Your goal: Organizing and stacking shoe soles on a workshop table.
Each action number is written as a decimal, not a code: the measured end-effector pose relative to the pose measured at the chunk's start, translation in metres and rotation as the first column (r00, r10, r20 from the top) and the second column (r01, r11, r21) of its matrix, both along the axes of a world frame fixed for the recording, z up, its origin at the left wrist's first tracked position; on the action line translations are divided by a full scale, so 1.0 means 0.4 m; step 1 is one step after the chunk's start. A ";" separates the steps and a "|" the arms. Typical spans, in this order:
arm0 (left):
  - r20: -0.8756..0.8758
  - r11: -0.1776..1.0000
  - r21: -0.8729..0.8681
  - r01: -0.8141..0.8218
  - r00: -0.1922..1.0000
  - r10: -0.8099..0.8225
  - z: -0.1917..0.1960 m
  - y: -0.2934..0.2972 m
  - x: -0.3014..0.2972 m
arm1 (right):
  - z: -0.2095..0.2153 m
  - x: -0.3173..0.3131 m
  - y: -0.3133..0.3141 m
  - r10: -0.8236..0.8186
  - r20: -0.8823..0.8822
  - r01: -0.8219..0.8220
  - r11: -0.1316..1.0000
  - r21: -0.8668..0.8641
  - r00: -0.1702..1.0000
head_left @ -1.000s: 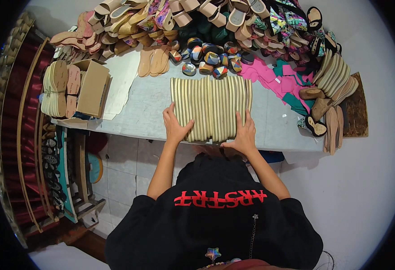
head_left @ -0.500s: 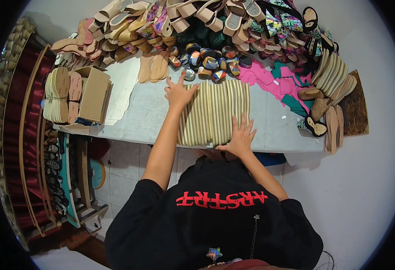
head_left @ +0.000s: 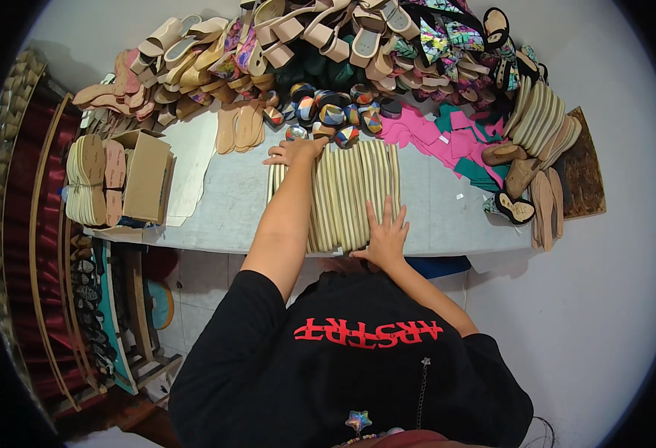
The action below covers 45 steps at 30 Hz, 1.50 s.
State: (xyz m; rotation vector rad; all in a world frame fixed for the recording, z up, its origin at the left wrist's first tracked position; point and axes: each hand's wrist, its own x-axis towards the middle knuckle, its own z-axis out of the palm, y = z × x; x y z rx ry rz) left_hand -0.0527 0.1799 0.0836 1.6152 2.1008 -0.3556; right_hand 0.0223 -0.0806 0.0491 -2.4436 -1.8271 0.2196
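A row of shoe soles (head_left: pixel 352 190), packed side by side with cream and brown edges that look striped, lies on the table in front of me. My left hand (head_left: pixel 296 151) rests at its far left end, fingers apart and bent over the far edge; my forearm covers part of the left side. At the near right corner, my right hand (head_left: pixel 386 235) lies with fingers spread against the soles. Neither hand grips anything. Just beyond the row sit several small patchwork-coloured shoe heels (head_left: pixel 333 113).
Sandals (head_left: pixel 320 33) are heaped along the back. Pink fabric pieces (head_left: pixel 416 127) lie to the right, near another stack of striped soles (head_left: pixel 537 123) and wooden shoe lasts (head_left: pixel 522 170). A cardboard box (head_left: pixel 148 179) with bundled insoles (head_left: pixel 86 179) stands at the left.
My left hand has come down from above the row's far left corner and now rests on its far end. My right hand stays at the near right corner. The view has shifted slightly.
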 end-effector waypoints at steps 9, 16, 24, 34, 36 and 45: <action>0.000 1.000 0.018 0.023 1.000 -0.023 0.003 -0.019 0.007 | -0.037 0.006 0.000 0.042 0.069 -0.052 0.987 0.155 0.997; -0.025 0.996 0.081 0.045 0.999 -0.043 -0.008 -0.026 0.006 | -0.016 0.003 0.004 0.029 0.019 -0.031 0.997 0.073 0.999; -0.020 0.995 0.093 0.047 0.999 -0.046 -0.012 -0.028 0.004 | 0.021 -0.023 0.009 -0.003 -0.027 0.002 1.000 -0.030 1.000; 0.007 0.992 0.095 0.080 0.997 -0.081 -0.018 -0.031 -0.001 | -0.008 -0.027 0.012 -0.010 0.004 0.010 1.000 0.026 1.000; 0.009 0.992 0.102 0.081 0.997 -0.082 -0.020 -0.032 0.000 | -0.011 -0.026 0.013 -0.011 0.007 0.011 0.999 0.030 1.000; 0.048 0.982 0.184 0.033 0.998 -0.043 -0.021 -0.038 -0.002 | -0.010 -0.029 0.015 -0.026 0.014 0.025 0.999 0.044 1.000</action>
